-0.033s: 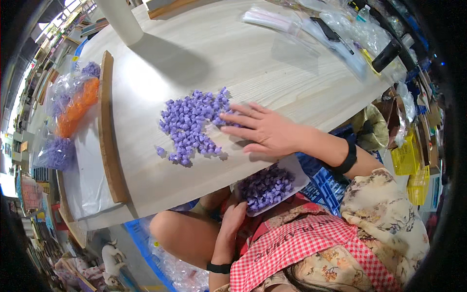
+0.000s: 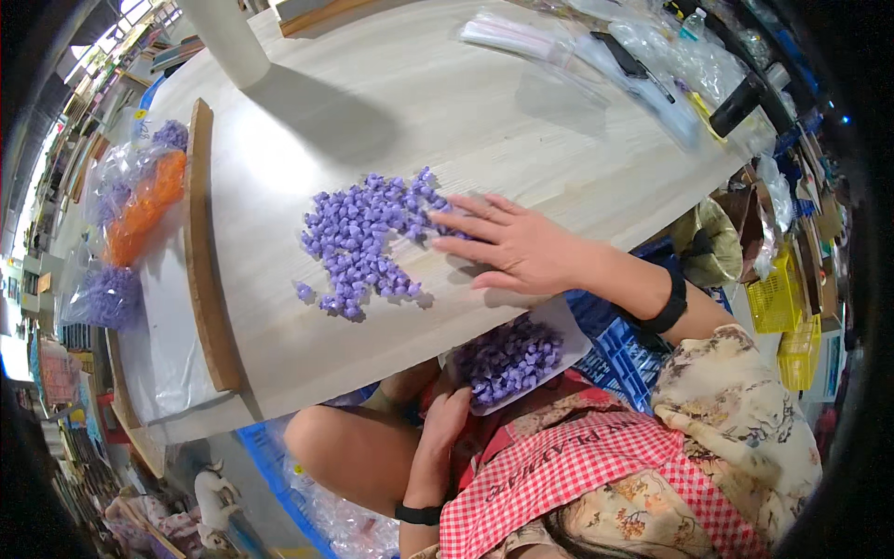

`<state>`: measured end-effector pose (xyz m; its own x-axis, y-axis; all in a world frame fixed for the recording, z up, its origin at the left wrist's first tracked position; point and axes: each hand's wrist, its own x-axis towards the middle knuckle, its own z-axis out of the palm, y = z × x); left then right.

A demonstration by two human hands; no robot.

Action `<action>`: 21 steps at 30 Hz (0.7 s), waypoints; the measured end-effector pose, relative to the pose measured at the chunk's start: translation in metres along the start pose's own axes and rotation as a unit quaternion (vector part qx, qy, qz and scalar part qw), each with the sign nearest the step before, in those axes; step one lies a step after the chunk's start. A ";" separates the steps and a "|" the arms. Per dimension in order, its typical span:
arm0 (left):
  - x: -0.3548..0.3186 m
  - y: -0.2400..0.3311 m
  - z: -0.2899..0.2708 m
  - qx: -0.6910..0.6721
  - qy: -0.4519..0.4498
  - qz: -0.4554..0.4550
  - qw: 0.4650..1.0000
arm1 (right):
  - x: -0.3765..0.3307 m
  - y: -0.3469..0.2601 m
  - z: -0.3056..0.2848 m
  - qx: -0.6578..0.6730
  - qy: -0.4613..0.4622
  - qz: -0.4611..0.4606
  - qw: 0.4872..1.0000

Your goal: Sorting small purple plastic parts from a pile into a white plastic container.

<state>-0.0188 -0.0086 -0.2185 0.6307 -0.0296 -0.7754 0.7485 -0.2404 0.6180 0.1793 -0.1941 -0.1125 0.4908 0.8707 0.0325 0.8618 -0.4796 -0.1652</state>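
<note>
A loose pile of small purple bead-like pieces (image 2: 358,233) is spread over the pale wooden table (image 2: 307,363). My right hand (image 2: 521,250) lies palm down at the pile's right edge, its fingers outstretched and apart; a few pieces are by or under the fingertips. Just below the table's front edge, over my lap, a white container (image 2: 572,337) holds many more of the purple pieces (image 2: 512,363). My left hand (image 2: 449,417) grips the container at its left side, with the fingers partly hidden.
A wooden strip (image 2: 207,252) borders the table on the left, with clear bags of purple and orange pieces (image 2: 146,207) beyond it. A white post (image 2: 223,42) stands at the back. Plastic sleeves (image 2: 521,42), a black phone-like object (image 2: 622,54) and a dark cylinder (image 2: 738,104) lie far right.
My right hand has shifted slightly right, away from the middle of the pile. My left hand and the container stay where they were.
</note>
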 end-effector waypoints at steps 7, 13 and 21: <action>-0.018 0.018 -0.003 -0.005 0.023 -0.030 0.999 | -0.061 0.042 -0.006 0.368 0.187 0.204 0.888; -0.011 0.003 -0.003 0.102 0.016 0.031 0.994 | -0.107 0.071 -0.001 0.462 0.332 0.280 0.773; -0.031 0.021 0.002 0.106 0.061 0.078 0.989 | -0.083 0.045 -0.004 0.168 0.290 0.221 0.916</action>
<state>-0.0229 -0.0142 -0.1821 0.7653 0.0327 -0.6428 0.5885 -0.4400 0.6783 0.1778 -0.2880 -0.1181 0.8520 0.3488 0.3905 0.5218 -0.6262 -0.5793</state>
